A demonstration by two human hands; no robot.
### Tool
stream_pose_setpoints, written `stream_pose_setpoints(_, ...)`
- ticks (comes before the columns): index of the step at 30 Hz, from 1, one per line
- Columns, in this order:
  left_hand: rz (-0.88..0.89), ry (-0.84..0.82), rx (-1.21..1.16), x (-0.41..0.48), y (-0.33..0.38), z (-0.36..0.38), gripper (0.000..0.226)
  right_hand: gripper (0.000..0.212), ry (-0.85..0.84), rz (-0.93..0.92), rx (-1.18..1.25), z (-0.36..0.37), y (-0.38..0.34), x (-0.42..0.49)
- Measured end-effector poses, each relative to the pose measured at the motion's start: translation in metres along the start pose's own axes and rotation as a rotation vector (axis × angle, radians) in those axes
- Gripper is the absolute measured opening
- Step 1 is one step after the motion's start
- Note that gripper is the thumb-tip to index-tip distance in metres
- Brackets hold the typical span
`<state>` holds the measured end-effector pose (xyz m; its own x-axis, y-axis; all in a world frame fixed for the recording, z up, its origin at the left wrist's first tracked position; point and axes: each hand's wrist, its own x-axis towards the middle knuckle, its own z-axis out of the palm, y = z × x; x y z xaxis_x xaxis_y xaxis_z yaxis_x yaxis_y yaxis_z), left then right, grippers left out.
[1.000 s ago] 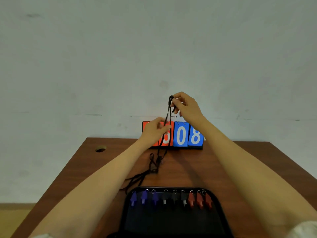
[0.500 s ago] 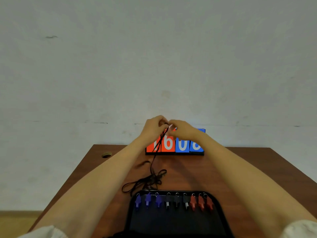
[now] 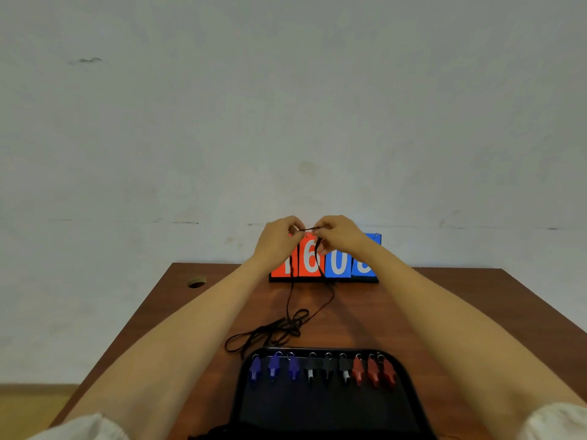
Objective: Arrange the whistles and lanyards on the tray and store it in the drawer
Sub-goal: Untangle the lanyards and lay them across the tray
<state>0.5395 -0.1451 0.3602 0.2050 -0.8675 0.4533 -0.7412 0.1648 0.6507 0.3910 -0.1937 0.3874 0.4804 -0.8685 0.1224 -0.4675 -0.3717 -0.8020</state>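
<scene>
A black tray [image 3: 327, 414] lies at the near edge of the brown table [image 3: 444, 312]. Along its far side sits a row of whistles: blue whistles [image 3: 273, 367] on the left, black whistles [image 3: 327, 367] in the middle, red whistles [image 3: 373, 371] on the right. A tangle of black lanyards [image 3: 276, 330] rests on the table just beyond the tray. My left hand [image 3: 276, 241] and my right hand [image 3: 338, 233] are raised close together above the table, each pinching one black lanyard cord stretched short between them; its two strands hang down to the tangle.
A flip scoreboard [image 3: 324, 263] with red and blue number cards stands at the table's far edge against the white wall, partly hidden by my hands. A round cable hole [image 3: 197, 283] is in the far left corner of the table.
My right hand has come down from high above the scoreboard to meet my left hand. The hands have then drawn slightly apart with the cord taut between them. The view tilted up a little.
</scene>
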Motion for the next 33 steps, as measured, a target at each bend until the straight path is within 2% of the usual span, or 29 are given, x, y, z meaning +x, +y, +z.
stream_pose_setpoints(5, -0.241, -0.21, 0.266, -0.011, -0.048, 0.013, 0.009, 0.021, 0.304, 0.025, 0.223, -0.033, 0.008, 0.01)
stream_pose_setpoints(8, -0.344, -0.209, 0.226, -0.022, -0.066, 0.015, 0.011, 0.02, 0.353, 0.084, 0.264, -0.046, 0.017, 0.011)
stream_pose_setpoints(10, -0.352, -0.128, 0.031, -0.021, -0.059, 0.016, 0.011, 0.018, 0.285, 0.13, 0.229, -0.044, 0.026, 0.009)
stream_pose_setpoints(11, -0.323, -0.071, -0.063, -0.016, -0.051, 0.016, 0.012, 0.02, 0.201, 0.143, 0.179, -0.042, 0.03, 0.008)
stream_pose_setpoints(13, -0.221, 0.003, -0.156, -0.004, -0.026, 0.014, 0.015, 0.036, -0.027, 0.142, 0.07, -0.032, 0.034, 0.004)
stream_pose_setpoints(16, -0.054, -0.042, -0.213, 0.014, 0.011, 0.009, 0.013, 0.05, -0.23, 0.069, 0.036, -0.012, 0.027, -0.001)
stream_pose_setpoints(17, 0.005, -0.096, -0.2, 0.018, 0.019, 0.008, 0.013, 0.047, -0.242, 0.035, 0.059, -0.007, 0.025, -0.001)
stream_pose_setpoints(19, 0.097, -0.176, -0.15, 0.02, 0.03, 0.007, 0.015, 0.026, -0.195, -0.011, 0.076, -0.001, 0.02, 0.003)
stream_pose_setpoints(20, 0.119, -0.176, -0.136, 0.02, 0.032, 0.007, 0.016, 0.013, -0.146, 0.0, 0.081, -0.002, 0.019, 0.005)
stream_pose_setpoints(21, 0.121, -0.15, -0.135, 0.02, 0.031, 0.008, 0.016, 0.011, -0.099, 0.013, 0.092, -0.003, 0.02, 0.008)
stream_pose_setpoints(24, 0.047, -0.058, -0.11, 0.017, 0.017, 0.013, 0.017, 0.018, -0.046, 0.011, 0.103, -0.011, 0.024, 0.012)
stream_pose_setpoints(28, -0.092, 0.01, -0.086, 0.014, -0.003, 0.013, 0.02, 0.017, -0.103, -0.019, 0.038, -0.026, 0.024, 0.006)
stream_pose_setpoints(31, -0.188, 0.129, -0.108, 0.011, -0.01, 0.002, 0.024, 0.018, -0.032, 0.02, -0.204, -0.039, 0.034, 0.002)
stream_pose_setpoints(33, -0.24, 0.176, -0.101, 0.007, -0.017, -0.007, 0.025, 0.01, -0.008, 0.057, -0.344, -0.047, 0.045, -0.002)
